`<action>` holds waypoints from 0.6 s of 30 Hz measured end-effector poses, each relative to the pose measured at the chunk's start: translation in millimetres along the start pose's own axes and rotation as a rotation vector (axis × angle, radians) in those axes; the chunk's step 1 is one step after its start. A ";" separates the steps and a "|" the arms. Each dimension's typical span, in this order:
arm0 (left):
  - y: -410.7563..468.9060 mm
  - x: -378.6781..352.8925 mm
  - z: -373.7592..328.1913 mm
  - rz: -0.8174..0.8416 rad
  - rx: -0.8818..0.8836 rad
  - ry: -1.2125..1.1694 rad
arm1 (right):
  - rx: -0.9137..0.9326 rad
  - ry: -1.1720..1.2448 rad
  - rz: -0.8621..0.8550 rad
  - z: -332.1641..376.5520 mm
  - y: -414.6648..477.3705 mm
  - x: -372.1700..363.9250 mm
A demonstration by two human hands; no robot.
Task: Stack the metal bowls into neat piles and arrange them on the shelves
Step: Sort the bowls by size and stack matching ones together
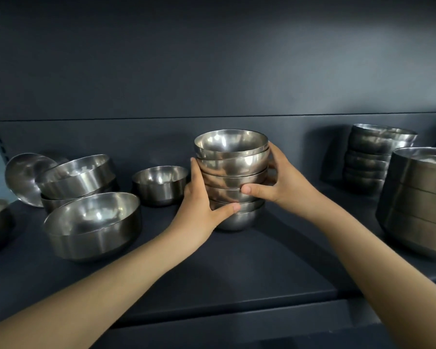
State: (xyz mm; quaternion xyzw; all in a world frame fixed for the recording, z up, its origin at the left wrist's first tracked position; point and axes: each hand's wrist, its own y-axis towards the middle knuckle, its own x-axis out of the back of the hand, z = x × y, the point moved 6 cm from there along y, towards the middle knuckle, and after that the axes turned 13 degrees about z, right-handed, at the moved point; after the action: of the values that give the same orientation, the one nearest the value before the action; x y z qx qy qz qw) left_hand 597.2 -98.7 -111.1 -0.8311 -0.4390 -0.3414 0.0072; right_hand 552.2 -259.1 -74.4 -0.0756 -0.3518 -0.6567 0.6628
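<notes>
I grip the pile of small bowls (233, 172) with my left hand (199, 200) and my right hand (280, 182), one on each side, thumbs across the front. The pile stands in the middle of the shelf (237, 273). Loose bowls (93, 222) sit near its left edge. A dark pile (370, 162) and a big pile (420, 197) stand near its right edge.

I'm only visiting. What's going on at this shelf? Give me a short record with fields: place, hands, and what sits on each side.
Place: dark shelf
Held: stack of small bowls, upright, mid-shelf
Left hand: grips the stack's left side, thumb across the front
Right hand: grips the stack's right side
Left of stack: single bowl, large bowl, tilted pile
Right of stack: back pile, big pile, both neat
</notes>
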 end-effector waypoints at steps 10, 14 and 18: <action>85.5 -84.5 -42.1 0.244 -0.101 -0.119 | -0.179 -0.131 -0.205 -38.4 -37.2 91.6; 118.6 -103.0 -43.7 0.285 -0.096 -0.149 | -0.263 -0.137 -0.275 -61.1 -30.2 112.0; 137.6 -116.3 -34.5 0.323 -0.083 -0.162 | -0.363 -0.117 -0.316 -84.2 -26.0 110.6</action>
State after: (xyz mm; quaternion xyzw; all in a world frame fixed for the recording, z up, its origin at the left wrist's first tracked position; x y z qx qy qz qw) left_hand 634.6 -278.4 -111.8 -0.9151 -0.2844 -0.2857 -0.0076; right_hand 546.9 -400.1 -83.7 -0.1751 -0.2732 -0.7992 0.5059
